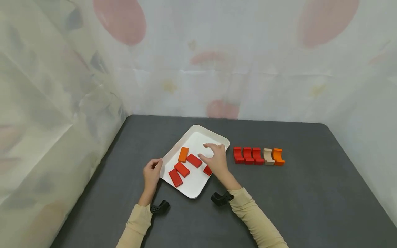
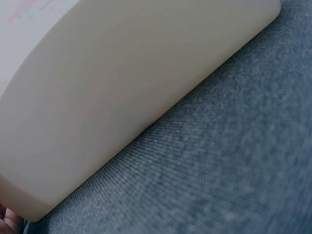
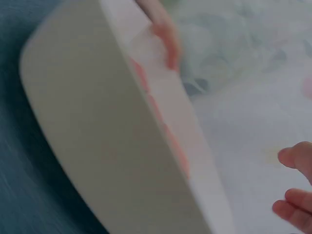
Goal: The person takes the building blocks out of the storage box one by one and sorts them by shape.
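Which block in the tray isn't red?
The orange block, topmost of those visible in the white tray in the head view, just up-left of a red block. The other four visible there are red.

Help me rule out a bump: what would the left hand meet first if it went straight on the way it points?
The white tray: the left hand holds its edge, so there is no gap. Beyond that, the orange block looks roughly in line, though depth is unclear.
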Demonstrator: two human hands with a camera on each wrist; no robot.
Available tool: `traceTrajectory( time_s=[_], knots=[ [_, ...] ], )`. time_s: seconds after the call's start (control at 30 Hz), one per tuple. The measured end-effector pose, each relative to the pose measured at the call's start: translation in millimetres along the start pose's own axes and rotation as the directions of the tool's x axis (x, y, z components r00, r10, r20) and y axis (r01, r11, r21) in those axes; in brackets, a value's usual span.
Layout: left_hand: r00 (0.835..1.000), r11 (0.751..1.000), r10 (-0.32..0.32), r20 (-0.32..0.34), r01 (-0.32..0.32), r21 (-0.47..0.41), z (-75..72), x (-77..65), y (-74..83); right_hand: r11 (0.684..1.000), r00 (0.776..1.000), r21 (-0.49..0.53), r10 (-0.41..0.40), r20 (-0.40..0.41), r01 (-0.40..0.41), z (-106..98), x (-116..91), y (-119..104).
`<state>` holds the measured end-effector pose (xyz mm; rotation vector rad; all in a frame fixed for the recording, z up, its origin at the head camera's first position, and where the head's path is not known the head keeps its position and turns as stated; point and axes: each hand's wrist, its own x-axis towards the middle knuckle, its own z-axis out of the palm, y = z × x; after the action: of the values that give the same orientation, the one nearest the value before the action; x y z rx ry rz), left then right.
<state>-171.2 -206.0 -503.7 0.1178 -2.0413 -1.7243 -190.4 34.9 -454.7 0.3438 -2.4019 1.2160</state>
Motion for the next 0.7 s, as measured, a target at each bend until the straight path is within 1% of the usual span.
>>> traceTrajectory(
  time_s=[0.07,0.1,0.13,0.17,0.23,0.27,0.33,0.4,0.47,0.57,0.67,0.7],
  knots=[
    [1.0,1.0,-0.011,0.008,0.011,0.008,-0.3,-1.3,0.4,0.999,0.998,-0.031,0.044,0.043,-0.043,9.4,-5.1,-0.6],
    [1.0,1.0,-0.004,0.005,0.004,0.015,0.0,-1.6,-3.6,0.996,0.995,-0.041,0.075,0.066,-0.073,12.8,-7.4,-0.5],
    [1.0,1.0,-0.009,0.001,0.009,0.016,0.0,-2.1,-7.6,0.993,0.991,-0.054,0.105,0.089,-0.1,15.7,-9.9,-0.2],
    [1.0,1.0,-0.021,0.002,0.021,0.022,-0.3,-3.3,-8.3,0.989,0.985,-0.075,0.132,0.108,-0.124,18.5,-12.2,0.3],
    [1.0,0.999,-0.028,-0.006,0.029,0.026,-0.6,-3.8,-18.1,0.977,0.975,-0.153,0.172,0.141,-0.15,23.7,-16.2,3.0],
    [1.0,0.999,-0.028,-0.011,0.028,0.033,-0.6,-4.6,-19.3,0.967,0.971,-0.204,0.185,0.154,-0.152,26.0,-17.7,4.0],
    [0.999,0.999,-0.03,-0.019,0.031,0.036,-0.5,-4.6,-21.0,0.939,0.966,-0.32,0.191,0.175,-0.127,30.8,-19.0,5.8],
    [0.999,0.999,-0.025,-0.027,0.026,0.031,-0.6,-3.3,-21.5,0.902,0.964,-0.424,0.182,0.195,-0.084,35.0,-18.4,6.9],
    [0.999,0.999,-0.022,-0.032,0.023,0.027,-0.7,-1.8,-21.1,0.879,0.965,-0.474,0.162,0.205,-0.047,37.9,-17.0,7.0],
    [0.999,0.999,-0.017,-0.033,0.018,0.031,-0.3,0.6,-19.9,0.865,0.969,-0.501,0.145,0.198,-0.027,39.9,-14.9,7.4],
    [0.999,0.999,-0.014,-0.032,0.015,0.037,0.8,2.6,-19.0,0.868,0.975,-0.496,0.126,0.183,-0.019,40.5,-13.7,9.1],
    [0.999,0.999,-0.014,-0.035,0.016,0.037,1.1,3.3,-18.6,0.875,0.977,-0.484,0.12,0.177,-0.02,40.5,-13.2,9.8]
  ],
)
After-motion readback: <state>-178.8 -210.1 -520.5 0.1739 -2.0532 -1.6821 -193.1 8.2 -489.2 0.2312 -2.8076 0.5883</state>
